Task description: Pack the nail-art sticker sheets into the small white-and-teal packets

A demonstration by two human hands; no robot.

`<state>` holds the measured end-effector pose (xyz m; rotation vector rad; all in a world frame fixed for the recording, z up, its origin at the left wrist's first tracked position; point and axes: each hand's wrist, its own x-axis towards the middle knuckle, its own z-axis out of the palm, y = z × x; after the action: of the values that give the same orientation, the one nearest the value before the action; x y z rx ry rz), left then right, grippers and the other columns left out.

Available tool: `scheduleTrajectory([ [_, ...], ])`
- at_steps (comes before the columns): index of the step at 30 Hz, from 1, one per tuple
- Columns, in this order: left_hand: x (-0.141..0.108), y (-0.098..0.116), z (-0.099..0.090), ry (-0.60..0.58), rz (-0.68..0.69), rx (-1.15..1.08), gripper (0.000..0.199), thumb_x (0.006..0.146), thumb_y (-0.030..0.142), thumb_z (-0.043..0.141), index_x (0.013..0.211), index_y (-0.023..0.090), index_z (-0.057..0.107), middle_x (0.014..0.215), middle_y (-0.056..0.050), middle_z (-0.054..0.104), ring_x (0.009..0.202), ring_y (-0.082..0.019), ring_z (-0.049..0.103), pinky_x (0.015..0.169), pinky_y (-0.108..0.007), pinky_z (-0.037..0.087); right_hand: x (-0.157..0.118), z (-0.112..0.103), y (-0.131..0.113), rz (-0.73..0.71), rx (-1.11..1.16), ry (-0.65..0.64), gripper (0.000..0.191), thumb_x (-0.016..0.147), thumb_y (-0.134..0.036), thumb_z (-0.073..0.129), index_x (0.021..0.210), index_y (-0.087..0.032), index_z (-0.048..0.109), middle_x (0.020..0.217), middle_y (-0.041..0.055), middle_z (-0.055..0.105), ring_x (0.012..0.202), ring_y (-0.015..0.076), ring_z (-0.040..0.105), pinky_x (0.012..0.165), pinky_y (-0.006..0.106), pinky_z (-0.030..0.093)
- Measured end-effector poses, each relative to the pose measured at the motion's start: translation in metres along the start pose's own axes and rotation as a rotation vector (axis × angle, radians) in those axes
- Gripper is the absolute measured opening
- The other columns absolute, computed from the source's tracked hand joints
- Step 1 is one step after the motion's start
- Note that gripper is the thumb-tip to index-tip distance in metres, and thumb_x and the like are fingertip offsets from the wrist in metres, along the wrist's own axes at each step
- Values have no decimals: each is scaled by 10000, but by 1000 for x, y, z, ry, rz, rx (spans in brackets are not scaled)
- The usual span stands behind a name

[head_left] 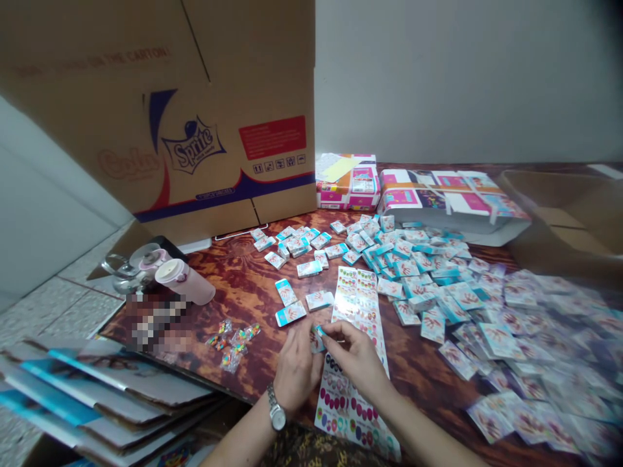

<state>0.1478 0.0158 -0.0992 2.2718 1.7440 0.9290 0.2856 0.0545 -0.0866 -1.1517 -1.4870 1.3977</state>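
Observation:
My left hand [296, 370], with a silver wristwatch [277, 412] on its wrist, and my right hand [353, 353] meet over the wooden table [243, 292]. Between their fingers is a small blue-and-white paper box [317, 339], partly hidden by them. Long sticker sheets [357, 311] with rows of coloured printed labels lie under and beside my hands. Three similar small boxes [292, 301] lie just beyond my left hand. A large scattered pile of small flat printed boxes [467, 305] spreads to the right.
A big Sprite cardboard carton [195, 130] stands at the back left. Bundles of printed card [438, 198] sit at the back. A pink tumbler [185, 281] and glassware [121, 272] stand at the left, near clear candy packets [232, 345]. Flattened cartons [97, 395] are stacked at lower left.

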Motion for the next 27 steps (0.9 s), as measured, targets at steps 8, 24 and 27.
scheduleTrajectory([
  [8,-6,-4,6,-26,-49,-3,547,802,129,441,1329,128,294,1219,-154,504,1130,-252,472,940,-433,423,0,4,-1,-32,-124,76,139,771,-256,554,839,-195,659,772,33,648,734,190,598,679,296,472],
  [24,-6,-3,6,69,-18,37,517,819,118,426,1324,147,314,1149,-144,511,1079,-242,474,908,-409,431,-3,4,-12,-127,-234,62,138,789,-205,530,838,-218,658,840,41,644,811,203,599,740,316,471],
  [27,-2,-2,4,30,-25,87,544,837,127,402,1361,151,257,1130,-154,494,1040,-250,478,864,-419,445,-9,4,-15,-186,-241,80,208,845,-225,476,971,-239,641,981,59,640,927,220,584,812,338,460],
])
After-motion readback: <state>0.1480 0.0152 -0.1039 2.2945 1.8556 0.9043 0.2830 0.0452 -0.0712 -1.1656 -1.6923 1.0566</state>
